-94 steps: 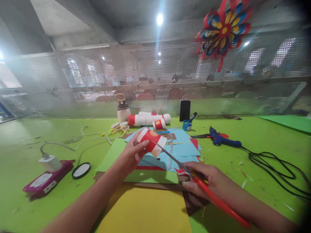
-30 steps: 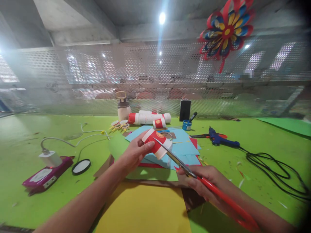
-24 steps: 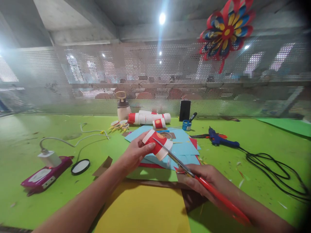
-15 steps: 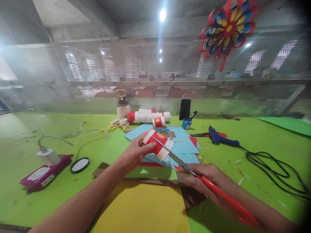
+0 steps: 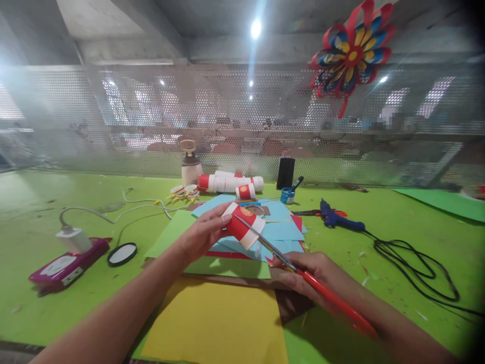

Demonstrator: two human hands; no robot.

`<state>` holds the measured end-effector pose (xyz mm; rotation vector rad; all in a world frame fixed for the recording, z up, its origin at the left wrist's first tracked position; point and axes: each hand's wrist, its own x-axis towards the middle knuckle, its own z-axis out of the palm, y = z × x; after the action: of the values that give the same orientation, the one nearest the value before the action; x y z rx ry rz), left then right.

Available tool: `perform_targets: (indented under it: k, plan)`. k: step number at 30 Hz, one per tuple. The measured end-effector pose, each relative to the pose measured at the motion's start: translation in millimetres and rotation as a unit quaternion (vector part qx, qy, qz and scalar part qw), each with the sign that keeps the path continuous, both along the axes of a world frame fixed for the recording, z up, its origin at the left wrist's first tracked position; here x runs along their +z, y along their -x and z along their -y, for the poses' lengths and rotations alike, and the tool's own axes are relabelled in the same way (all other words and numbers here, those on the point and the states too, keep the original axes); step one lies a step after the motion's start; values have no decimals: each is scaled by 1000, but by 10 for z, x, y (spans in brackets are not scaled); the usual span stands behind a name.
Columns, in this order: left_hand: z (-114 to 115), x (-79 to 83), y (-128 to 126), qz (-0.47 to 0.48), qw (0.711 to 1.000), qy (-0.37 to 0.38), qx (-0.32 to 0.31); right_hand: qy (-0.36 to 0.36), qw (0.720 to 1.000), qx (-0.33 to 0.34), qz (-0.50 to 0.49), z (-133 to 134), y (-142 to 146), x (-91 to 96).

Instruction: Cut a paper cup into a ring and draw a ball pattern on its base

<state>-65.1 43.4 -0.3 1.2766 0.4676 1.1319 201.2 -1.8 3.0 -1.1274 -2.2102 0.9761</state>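
Just below the centre of the frame, our left hand has its grip clamped on a small red-and-white paper cup with a round gold emblem. The cup is tilted on its side above the papers, our thumb on its outer wall. Toward the lower right, our right hand is clamped on long metal-bladed scissors with red handles, whose visible blade slants up and left across the cup's red face, its tip just beside our thumb. We cannot tell whether the second blade sits inside the cup.

We judge the step in hand to be cutting, or lining up a cut, through the cup's wall. The next move seems to call for a steady left grip, a thumb well clear of the tip and a measured squeeze of the handles; thin paperboard could crumple if pressed hard.

Beneath the cup lie light blue paper sheets, and a plain yellow rectangular sheet covers the lower centre of the bright green tabletop.
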Motion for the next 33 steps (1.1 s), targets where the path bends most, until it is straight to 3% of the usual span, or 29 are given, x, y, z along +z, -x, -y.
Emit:
perform_targets:
  k: [10,16,23,28,33]
  plan:
    - [4,6,28,-44,999,-18,7,61,997,40,-4,30,-17,74]
    - [3,-5,13,-19,1000,2,16,-2,999,42,-16,46,-17,41]
    - [-23,6,53,-30,999,19,-9,71,994,79,-35,59,28,73]
    - [-31,40,81,-47,998,30,4,27,998,61,14,-13,-6,55]
    - [-56,65,125,-51,998,18,32,50,997,63,10,-20,-64,112]
